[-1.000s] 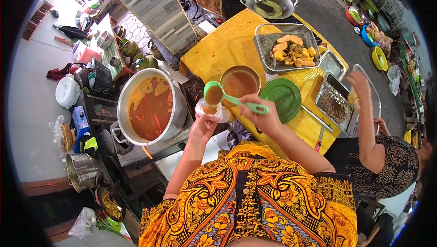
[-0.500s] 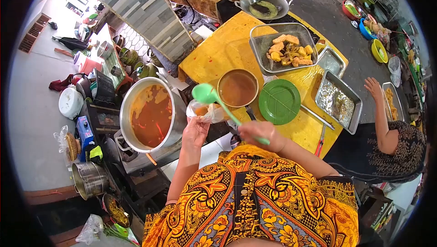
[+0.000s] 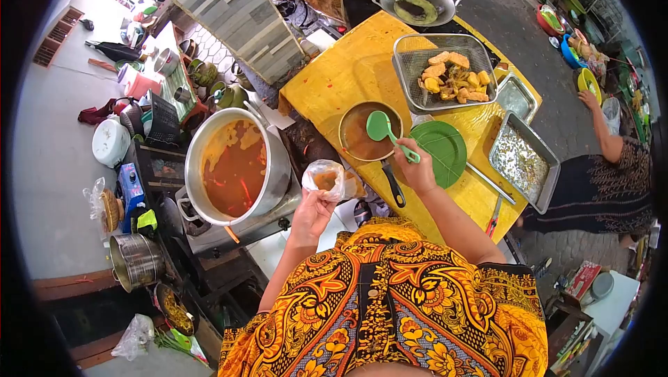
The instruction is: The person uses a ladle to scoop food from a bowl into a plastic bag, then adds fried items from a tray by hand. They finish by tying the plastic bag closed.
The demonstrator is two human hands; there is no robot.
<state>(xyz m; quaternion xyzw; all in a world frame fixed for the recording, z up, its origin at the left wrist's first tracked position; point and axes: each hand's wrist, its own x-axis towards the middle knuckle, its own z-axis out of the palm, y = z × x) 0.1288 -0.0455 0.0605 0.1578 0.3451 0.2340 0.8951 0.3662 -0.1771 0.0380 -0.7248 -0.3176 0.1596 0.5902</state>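
Note:
My left hand (image 3: 312, 217) grips a clear plastic bag (image 3: 324, 179) that has some orange-brown food or liquid inside. The bag is between the large metal pot (image 3: 277, 168) of reddish soup and the smaller pan. My right hand (image 3: 416, 167) is closed on the handle of a green ladle (image 3: 379, 126). The ladle's bowl is over the brown liquid in the pan (image 3: 346, 142), whose black handle points toward me. Just right of the pan lies a green plate (image 3: 445, 154), partly behind my right hand.
On the yellow table (image 3: 327, 64) are a mesh basket (image 3: 410, 85) of fried pieces and metal trays (image 3: 523, 161). A wok (image 3: 417, 3) stands behind. Another person (image 3: 591, 182) is at the right. Pots and a blue stove (image 3: 130, 193) are at the left.
My right hand has moved up and the ladle has swung right, from beside the bag to over the pan. The bag sits more upright. The other person has moved right, and a tray there is out of sight.

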